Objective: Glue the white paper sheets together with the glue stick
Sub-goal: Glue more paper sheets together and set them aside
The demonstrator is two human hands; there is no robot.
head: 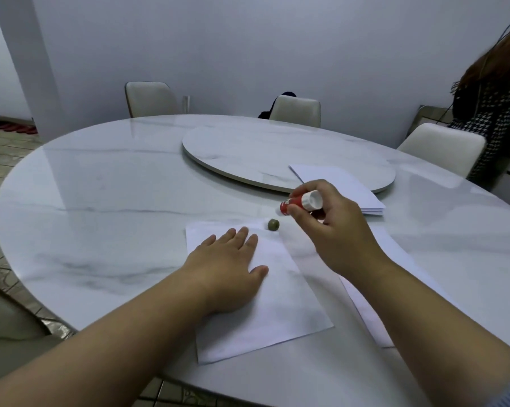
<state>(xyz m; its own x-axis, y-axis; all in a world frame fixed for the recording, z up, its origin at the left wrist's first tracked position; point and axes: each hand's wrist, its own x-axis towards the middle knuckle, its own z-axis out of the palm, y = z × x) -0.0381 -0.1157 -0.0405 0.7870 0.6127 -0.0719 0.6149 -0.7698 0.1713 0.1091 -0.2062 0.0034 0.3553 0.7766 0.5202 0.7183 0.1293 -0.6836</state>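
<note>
A white paper sheet point(277, 312) lies flat on the marble table in front of me. My left hand point(230, 268) rests palm down on its upper left part, fingers spread. My right hand point(333, 227) grips a red glue stick point(299, 202) with a white end, held tilted in the air above the sheet's far right corner. A second white sheet point(394, 259) lies to the right, partly under my right forearm. A small round olive-green cap point(273, 224) sits near the first sheet's far edge.
A stack of white paper point(344, 186) lies at the right, partly on the round turntable point(247, 154) in the table's middle. White chairs point(294, 110) stand around the far side. A person in a checked garment point(491, 113) stands at the far right.
</note>
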